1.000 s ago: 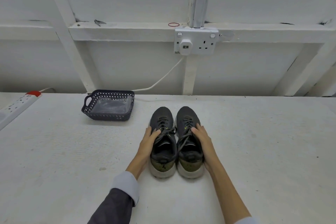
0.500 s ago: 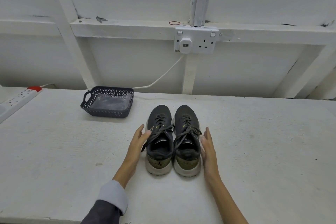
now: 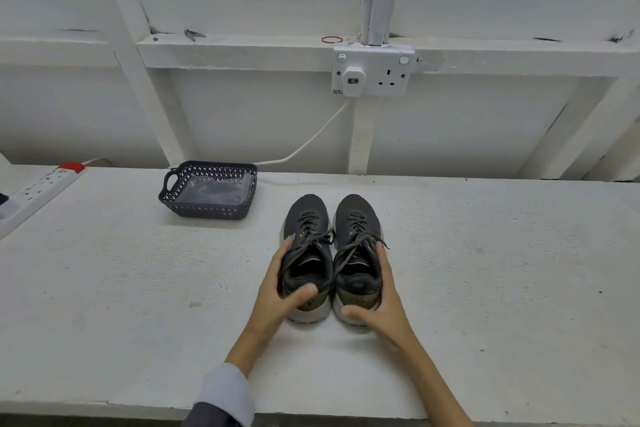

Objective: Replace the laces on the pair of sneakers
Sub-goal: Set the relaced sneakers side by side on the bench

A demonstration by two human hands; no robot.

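Clasping sneakers (image 3: 308, 215): left hand (image 3: 277, 291), right hand (image 3: 386, 303)

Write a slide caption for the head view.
Left hand and right hand grip the heels of two laced dark sneakers on a white table.

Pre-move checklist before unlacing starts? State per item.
1. Left hand grips left sneaker at the heel: ok.
2. Right hand grips right sneaker at the heel: ok.
3. Both sneakers upright on the table, side by side: ok.
4. Old laces out: not ok, both threaded.
5. Knots undone: cannot tell.
6. New laces in the basket: cannot tell, only a clear bag shows.
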